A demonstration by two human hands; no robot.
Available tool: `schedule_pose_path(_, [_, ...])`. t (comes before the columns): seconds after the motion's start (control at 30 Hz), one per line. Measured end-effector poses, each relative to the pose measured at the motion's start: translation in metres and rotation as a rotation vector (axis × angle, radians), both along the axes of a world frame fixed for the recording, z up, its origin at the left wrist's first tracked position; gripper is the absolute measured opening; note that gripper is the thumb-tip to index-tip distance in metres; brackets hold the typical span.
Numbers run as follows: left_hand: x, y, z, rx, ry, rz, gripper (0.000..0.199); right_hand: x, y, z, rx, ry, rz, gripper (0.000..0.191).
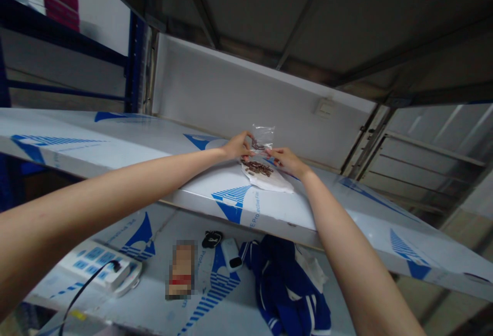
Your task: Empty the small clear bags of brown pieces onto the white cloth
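A small clear plastic bag (264, 134) with a few brown pieces near its lower part is held between my two hands above the shelf. My left hand (239, 146) pinches the bag's left side, fingers curled. On the other side, my right hand (284, 160) has its fingertips closed on the bag's lower right edge. Just below both hands, a pile of small brown pieces (260, 168) lies on a white sheet (272, 182), which rests on the film-covered shelf (192, 171).
On the lower shelf are a white power strip (94, 266) with a black cable, a blurred-out item (182, 269), a black object (212, 239), a white device (230, 254) and blue clothing (285, 284). A metal shelf (269, 12) hangs overhead; a blue post (135, 63) stands left.
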State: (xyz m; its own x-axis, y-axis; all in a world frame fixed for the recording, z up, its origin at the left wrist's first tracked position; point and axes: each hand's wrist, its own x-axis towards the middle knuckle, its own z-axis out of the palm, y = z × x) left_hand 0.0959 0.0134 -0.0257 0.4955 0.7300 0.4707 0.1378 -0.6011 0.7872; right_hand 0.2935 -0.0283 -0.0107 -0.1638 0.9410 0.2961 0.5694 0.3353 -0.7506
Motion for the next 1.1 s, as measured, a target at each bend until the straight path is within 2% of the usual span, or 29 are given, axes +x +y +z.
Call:
schedule_pose_path(0.17, [0.000,-0.010,0.006,0.069,0.023,0.037,0.041,0.001,0.001,0.000,0.012,0.048,0.002,0.046])
schedule_pose_path(0.47, [0.001,-0.006,0.003,0.181,0.050,0.003,0.048,-0.009,-0.018,0.007,0.134,0.068,-0.020,0.046])
schedule_pose_path(0.6, [0.003,-0.011,0.006,0.206,0.151,0.072,0.051,-0.006,-0.012,0.006,0.149,0.080,-0.050,0.045])
schedule_pose_path(0.77, [0.005,-0.014,0.009,0.305,0.279,0.192,0.050,0.004,-0.003,0.004,0.041,0.121,-0.025,0.039])
schedule_pose_path(0.9, [0.004,-0.017,0.010,0.397,0.316,0.285,0.052,0.009,-0.004,0.005,-0.032,0.148,-0.070,0.035])
schedule_pose_path(0.97, [0.004,-0.017,0.011,0.399,0.318,0.283,0.044,0.010,-0.007,0.005,-0.041,0.156,-0.091,0.034])
schedule_pose_path(1.07, [0.003,-0.015,0.012,0.386,0.304,0.263,0.017,0.011,-0.009,0.006,-0.043,0.157,-0.097,0.031])
schedule_pose_path(1.1, [0.003,-0.014,0.013,0.392,0.307,0.268,0.015,0.010,-0.010,0.005,-0.046,0.159,-0.098,0.030])
